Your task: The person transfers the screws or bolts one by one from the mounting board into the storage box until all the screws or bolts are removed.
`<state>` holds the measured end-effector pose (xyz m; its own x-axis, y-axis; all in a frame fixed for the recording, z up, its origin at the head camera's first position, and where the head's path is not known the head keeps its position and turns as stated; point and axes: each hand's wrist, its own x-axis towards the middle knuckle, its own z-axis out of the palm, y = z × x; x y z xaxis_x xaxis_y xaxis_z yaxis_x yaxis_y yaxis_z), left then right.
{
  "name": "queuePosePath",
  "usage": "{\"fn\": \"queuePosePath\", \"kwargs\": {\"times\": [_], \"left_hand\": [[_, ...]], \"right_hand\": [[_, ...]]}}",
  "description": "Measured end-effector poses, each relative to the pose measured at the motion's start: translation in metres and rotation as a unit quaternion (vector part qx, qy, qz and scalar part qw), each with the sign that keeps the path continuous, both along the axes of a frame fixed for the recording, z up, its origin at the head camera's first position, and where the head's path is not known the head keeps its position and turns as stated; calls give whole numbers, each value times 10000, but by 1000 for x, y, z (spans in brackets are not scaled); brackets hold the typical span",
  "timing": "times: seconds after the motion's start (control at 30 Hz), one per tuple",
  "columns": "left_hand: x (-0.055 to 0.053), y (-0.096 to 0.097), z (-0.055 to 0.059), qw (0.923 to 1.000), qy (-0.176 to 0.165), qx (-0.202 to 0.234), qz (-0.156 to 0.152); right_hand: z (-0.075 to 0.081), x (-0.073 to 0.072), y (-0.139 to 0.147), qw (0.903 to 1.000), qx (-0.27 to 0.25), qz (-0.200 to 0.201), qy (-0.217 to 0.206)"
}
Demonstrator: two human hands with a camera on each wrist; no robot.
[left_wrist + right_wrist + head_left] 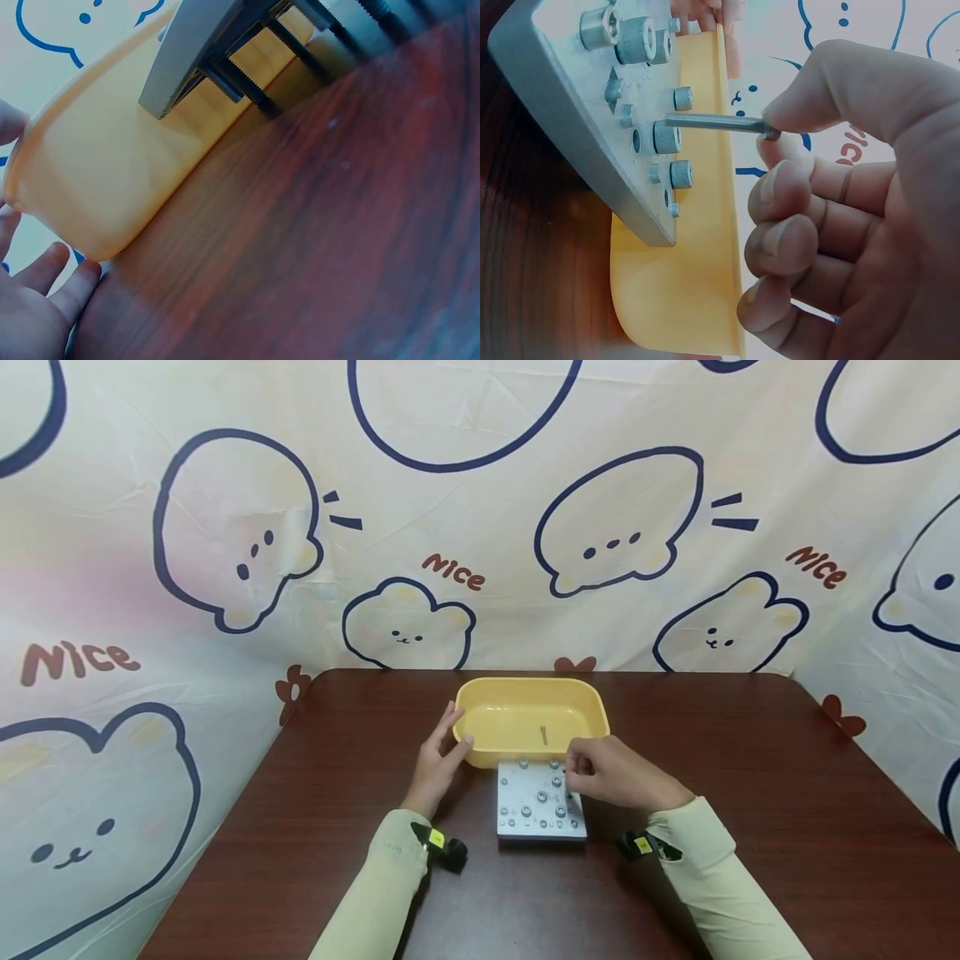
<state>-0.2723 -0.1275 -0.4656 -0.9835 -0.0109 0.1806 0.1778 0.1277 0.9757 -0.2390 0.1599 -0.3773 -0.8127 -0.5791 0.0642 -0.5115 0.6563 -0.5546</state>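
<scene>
In the right wrist view, my right hand [832,187] pinches a thin metal screw [720,122] by its head between thumb and index finger. The screw's free end points at the metal plate [562,112]; I cannot tell whether it touches. Several socket-head screws [542,797] stand in the plate's top, and threaded shanks [247,84] stick out underneath. My left hand [435,768] has its fingers spread at the left end of the yellow bin [480,758], touching it. One loose screw [543,735] lies inside the bin.
The bin stands behind the plate on a dark brown wooden table [337,760]. A cloth [510,518] printed with cartoon animals hangs behind and beside the table. Bare holes [637,141] show in the plate among the screws.
</scene>
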Motion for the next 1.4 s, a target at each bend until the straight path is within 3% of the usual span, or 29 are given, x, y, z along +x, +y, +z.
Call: {"fn": "queuePosePath", "kwargs": {"times": [0.4,0.43,0.8,1.2,1.4], "left_hand": [[2,-2,3,9998,-173,-79,-24],[-1,-2,-1,9999,-124,-81,1],[-3,-3,-3,9995,-282,-2,-147],[-5,-3,-2,9997,-217,-44,57],[-2,-3,1,9993,-376,-48,-68]], "right_hand": [[2,-9,-2,9989,-303,-321,145],[3,-11,-1,9987,-337,-337,184],[3,-48,-1,9940,-738,-809,7],[-13,-82,-10,9925,-560,-1072,165],[-23,-95,-13,9933,-518,-997,252]]}}
